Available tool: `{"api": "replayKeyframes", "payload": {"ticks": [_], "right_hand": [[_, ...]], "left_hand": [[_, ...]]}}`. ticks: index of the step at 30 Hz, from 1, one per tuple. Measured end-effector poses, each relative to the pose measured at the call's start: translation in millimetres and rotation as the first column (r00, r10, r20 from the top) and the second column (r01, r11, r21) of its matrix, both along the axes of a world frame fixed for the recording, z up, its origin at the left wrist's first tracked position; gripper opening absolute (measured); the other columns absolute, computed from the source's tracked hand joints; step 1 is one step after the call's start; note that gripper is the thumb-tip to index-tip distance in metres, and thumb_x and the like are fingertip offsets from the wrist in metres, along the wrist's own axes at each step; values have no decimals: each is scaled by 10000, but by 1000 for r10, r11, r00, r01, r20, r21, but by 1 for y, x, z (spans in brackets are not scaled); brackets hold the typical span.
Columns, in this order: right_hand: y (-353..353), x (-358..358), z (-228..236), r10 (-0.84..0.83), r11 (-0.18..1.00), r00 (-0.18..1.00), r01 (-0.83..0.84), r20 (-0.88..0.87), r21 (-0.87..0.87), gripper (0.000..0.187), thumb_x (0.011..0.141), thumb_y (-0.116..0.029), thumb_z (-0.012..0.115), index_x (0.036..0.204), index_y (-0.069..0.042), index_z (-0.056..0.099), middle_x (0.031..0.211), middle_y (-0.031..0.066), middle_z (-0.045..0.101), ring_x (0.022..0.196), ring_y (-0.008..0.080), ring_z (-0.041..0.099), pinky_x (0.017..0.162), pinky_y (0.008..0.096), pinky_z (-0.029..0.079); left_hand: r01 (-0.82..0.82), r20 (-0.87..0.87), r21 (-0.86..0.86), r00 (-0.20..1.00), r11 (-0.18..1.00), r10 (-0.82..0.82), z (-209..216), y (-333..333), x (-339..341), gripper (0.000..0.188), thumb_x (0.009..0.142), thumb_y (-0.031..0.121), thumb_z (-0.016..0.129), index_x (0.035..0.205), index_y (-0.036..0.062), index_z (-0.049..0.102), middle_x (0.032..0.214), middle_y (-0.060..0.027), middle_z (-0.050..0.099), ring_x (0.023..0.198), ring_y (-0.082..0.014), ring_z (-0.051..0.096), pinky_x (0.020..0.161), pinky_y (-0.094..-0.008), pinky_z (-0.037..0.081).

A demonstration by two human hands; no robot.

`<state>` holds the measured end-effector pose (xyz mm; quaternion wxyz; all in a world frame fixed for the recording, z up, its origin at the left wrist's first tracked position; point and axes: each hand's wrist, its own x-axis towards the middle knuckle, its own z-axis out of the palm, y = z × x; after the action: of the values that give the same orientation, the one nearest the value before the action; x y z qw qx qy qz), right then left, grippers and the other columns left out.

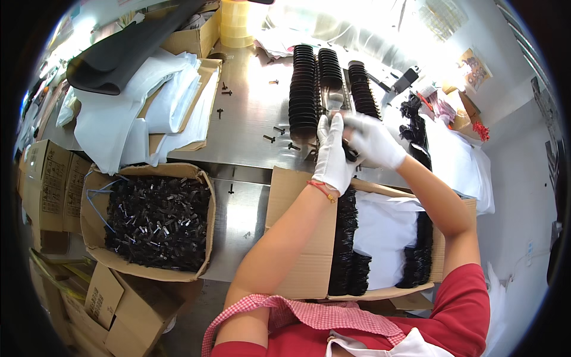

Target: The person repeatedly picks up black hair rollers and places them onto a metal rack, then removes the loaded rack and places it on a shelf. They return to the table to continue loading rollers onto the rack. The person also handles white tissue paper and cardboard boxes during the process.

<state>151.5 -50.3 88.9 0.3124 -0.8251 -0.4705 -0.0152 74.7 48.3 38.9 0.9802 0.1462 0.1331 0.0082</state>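
Both my hands wear white gloves and meet over the steel table [250, 107]. My left hand [332, 156] has its fingers raised and closed around the lower part of a silver metal piece [333, 100] that sticks up between the rows. My right hand [372, 140] grips a small black part [350, 153] right beside the left. Three rows of stacked black round parts [304, 92] lie on the table just beyond my hands. Below my forearms stands an open cardboard box [297, 238] with rows of black parts and white paper.
A cardboard box [156, 220] full of loose black clips sits at the left. Several black screws [269, 138] lie scattered on the table. White sheets [143, 107] and a dark foam roll [128, 50] pile up at the back left. Tape rolls [237, 24] stand behind.
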Motion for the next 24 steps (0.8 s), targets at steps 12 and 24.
{"api": "replayKeyframes", "payload": {"ticks": [12,24], "right_hand": [[49,159,-42,-12,872,596,399,-803,283,675,829,-36,747,1399,100,410,1153,147,629,968,212,650,897,299,534],[80,136,-97,-447,888,891,432,76,159,474,887,-11,587,1358,-47,556,1089,244,683,966,369,679,874,396,521]], "left_hand": [[152,-168,967,984,-203,-66,-34,1,-2,198,871,110,576,1044,47,649,1184,-195,608,1081,-397,631,938,-462,523],[97,-127,944,989,-314,-79,-41,-3,0,108,885,75,594,974,45,647,1117,-177,596,1004,-388,661,874,-467,552]]}}
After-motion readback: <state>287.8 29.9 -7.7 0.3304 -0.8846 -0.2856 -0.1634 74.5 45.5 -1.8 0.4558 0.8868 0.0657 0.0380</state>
